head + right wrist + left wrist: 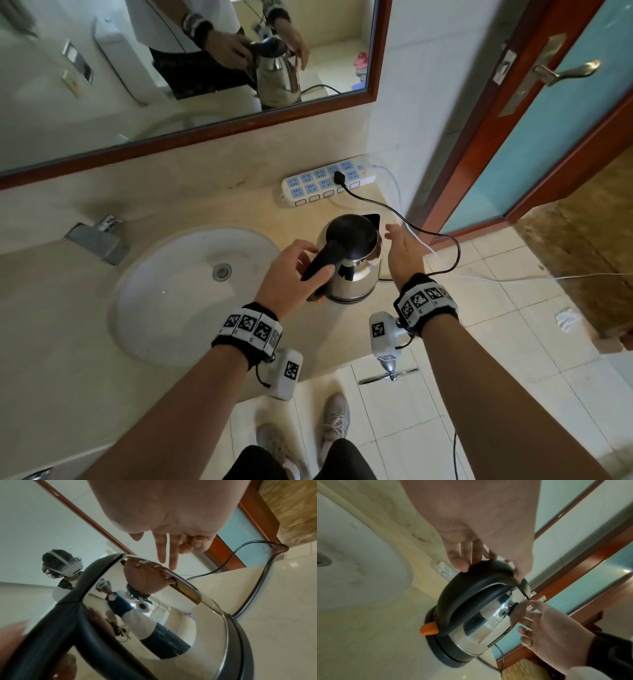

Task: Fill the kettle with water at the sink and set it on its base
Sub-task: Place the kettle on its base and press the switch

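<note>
Kettle on its base, both hands at it.

The steel kettle (352, 260) stands on its black base (447, 660) at mid-frame on the counter, just right of the sink (191, 294). The left hand (291, 274) curls loosely over the black handle, thumb laid along it. The right hand (404, 253) hovers beside the spout, fingers straight and slightly spread, holding nothing.

A steel kettle (354, 270) with closed black lid stands upright on its black base (447, 654), right of the white sink (191, 294).
</note>
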`<state>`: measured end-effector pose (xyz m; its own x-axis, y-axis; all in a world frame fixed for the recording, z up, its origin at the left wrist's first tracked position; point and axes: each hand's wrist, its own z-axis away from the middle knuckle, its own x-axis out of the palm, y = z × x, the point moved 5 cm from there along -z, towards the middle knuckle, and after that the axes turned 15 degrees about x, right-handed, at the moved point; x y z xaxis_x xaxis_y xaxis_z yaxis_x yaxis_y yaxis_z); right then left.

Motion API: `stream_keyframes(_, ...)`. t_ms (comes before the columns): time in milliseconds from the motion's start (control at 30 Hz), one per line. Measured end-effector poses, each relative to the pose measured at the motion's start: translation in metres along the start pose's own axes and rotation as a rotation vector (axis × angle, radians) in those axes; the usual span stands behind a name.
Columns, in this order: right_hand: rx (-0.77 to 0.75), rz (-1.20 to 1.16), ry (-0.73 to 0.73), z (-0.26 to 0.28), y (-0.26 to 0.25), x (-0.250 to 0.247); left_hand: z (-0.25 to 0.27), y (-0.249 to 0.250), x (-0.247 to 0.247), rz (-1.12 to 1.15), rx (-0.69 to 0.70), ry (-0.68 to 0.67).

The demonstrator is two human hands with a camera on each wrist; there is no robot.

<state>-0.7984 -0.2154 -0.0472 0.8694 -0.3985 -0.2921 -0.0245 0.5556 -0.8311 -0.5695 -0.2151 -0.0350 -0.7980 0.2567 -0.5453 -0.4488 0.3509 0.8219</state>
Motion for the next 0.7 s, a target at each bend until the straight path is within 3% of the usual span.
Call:
stream_keyframes(67,-0.049,0.038,0.009,0.003,0.001,0.0,0.011,-0.014,-0.002,0.015,-0.014,0.08)
stream_keyframes(167,-0.068,0.134,0.061,0.007,0.007,0.002,0.029,-0.048,0.003,-0.028,-0.174,0.141)
stream_keyframes(233,-0.045,0.177,0.097,0.01,0.016,0.002,0.037,-0.064,0.011,-0.117,-0.248,0.07)
stream_keyframes(433,0.099,0.333,0.166,0.02,0.053,0.009,0.039,-0.092,0.04,-0.222,-0.258,-0.095)
stream_keyframes(700,0.198,0.357,0.279,0.044,0.102,0.016,0.026,-0.112,0.048,-0.094,-0.297,-0.091)
